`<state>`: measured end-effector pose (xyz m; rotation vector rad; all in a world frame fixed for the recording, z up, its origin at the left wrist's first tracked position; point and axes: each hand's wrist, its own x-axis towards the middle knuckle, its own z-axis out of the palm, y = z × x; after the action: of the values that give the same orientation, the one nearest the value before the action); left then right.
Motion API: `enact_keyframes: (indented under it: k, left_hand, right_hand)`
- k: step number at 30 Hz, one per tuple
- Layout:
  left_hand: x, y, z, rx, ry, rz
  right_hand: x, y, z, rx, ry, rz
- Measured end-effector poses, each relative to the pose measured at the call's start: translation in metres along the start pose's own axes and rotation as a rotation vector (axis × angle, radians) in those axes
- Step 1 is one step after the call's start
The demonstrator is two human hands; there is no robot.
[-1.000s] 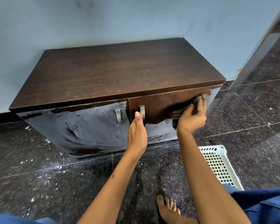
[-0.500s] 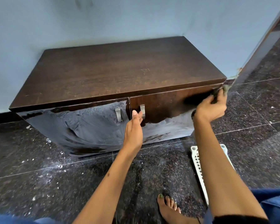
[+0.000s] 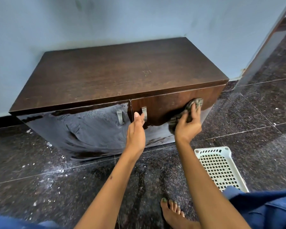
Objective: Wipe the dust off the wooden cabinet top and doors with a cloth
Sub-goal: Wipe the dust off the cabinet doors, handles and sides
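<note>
My right hand [image 3: 187,128] had its fingers [image 3: 194,111] curled over the cloth [image 3: 192,104], pressing it on the cabinet [image 3: 116,75]'s right door [image 3: 168,103], while my left hand [image 3: 136,131] hooked that door's handle [image 3: 144,113]. The left door [image 3: 82,129] was still dusty. A white basket [image 3: 220,169] sat on the floor [image 3: 40,182] just right of my arm, and I couldn't see anything in it.

Home room, likely: low wooden cabinet [image 3: 119,75] against a pale blue wall [image 3: 139,19], dark polished granite floor [image 3: 40,187], white plastic basket [image 3: 220,169] on it, person's bare foot [image 3: 173,212].
</note>
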<state>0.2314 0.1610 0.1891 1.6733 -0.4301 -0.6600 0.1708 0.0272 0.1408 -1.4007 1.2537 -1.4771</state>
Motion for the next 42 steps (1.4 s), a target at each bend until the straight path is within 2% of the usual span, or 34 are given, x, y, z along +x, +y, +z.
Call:
enact_keyframes:
  k: [4,6,9,10,12,15,16,18,20,21,23,25,27,30,32,33,34,37,38,40,42]
  left_hand:
    - [0.0,0.002,-0.004,-0.005,-0.042,-0.012]
    - [0.001,0.001,-0.005,0.004,-0.055,-0.013]
    - [0.001,-0.001,-0.004,-0.012,-0.03,-0.003]
    - [0.001,0.0,-0.003,-0.025,-0.016,0.001]
    - [0.0,0.001,-0.003,-0.036,0.0,0.008]
    - [-0.001,0.003,-0.002,-0.029,-0.008,0.005]
    - [-0.001,0.003,-0.002,-0.025,-0.012,0.001]
    - [-0.001,0.002,-0.002,-0.014,-0.008,-0.001]
    - [-0.001,0.002,-0.001,-0.015,0.0,0.005]
    - [-0.001,0.002,-0.001,-0.023,0.003,0.003]
    - [-0.001,0.004,-0.002,-0.03,-0.008,0.001]
    - [-0.001,0.005,-0.005,-0.027,-0.031,0.0]
    - [0.0,0.005,-0.008,-0.01,-0.057,-0.001]
    - [0.002,0.003,-0.009,-0.004,-0.076,-0.008]
    - [0.003,0.004,-0.009,-0.021,-0.077,-0.007]
    - [0.004,0.005,-0.01,-0.032,-0.078,-0.013]
    - [0.005,0.006,-0.011,-0.041,-0.081,-0.023]
    - [0.005,0.007,-0.014,-0.058,-0.094,-0.043]
    - [0.004,0.007,-0.014,-0.056,-0.099,-0.039]
    - [0.005,0.006,-0.013,-0.061,-0.104,-0.031]
    - [0.007,0.004,-0.014,-0.082,-0.093,-0.041]
  right_hand:
    - [0.023,0.012,-0.004,0.026,0.078,0.405]
    - [0.037,0.006,-0.004,-0.005,0.128,0.369]
    - [0.024,-0.002,0.0,-0.018,0.084,0.066]
    - [0.013,0.001,0.002,-0.019,0.043,0.031]
    - [-0.002,0.014,0.003,-0.017,-0.002,0.13]
    - [0.006,0.023,0.002,0.009,0.033,0.458]
    - [0.01,0.021,0.003,0.001,0.044,0.505]
    - [0.002,0.01,0.008,-0.005,0.038,0.437]
    - [-0.027,0.001,0.017,0.031,-0.032,0.27]
    - [-0.045,0.001,0.021,0.05,-0.073,0.252]
    - [-0.068,0.005,0.023,0.056,-0.091,0.383]
    - [-0.063,0.009,0.022,0.062,-0.044,0.632]
    - [-0.046,0.01,0.021,0.088,0.01,0.727]
    - [-0.04,0.0,0.028,0.102,0.046,0.589]
    - [-0.06,-0.001,0.032,0.09,-0.03,0.469]
    - [-0.07,0.002,0.032,0.09,-0.076,0.468]
    - [-0.076,0.006,0.031,0.086,-0.096,0.512]
    - [-0.062,0.013,0.027,0.023,-0.022,0.747]
    - [-0.057,0.011,0.027,0.004,-0.002,0.766]
    - [-0.054,0.004,0.032,0.032,0.011,0.673]
    - [-0.071,-0.004,0.037,0.063,-0.046,0.498]
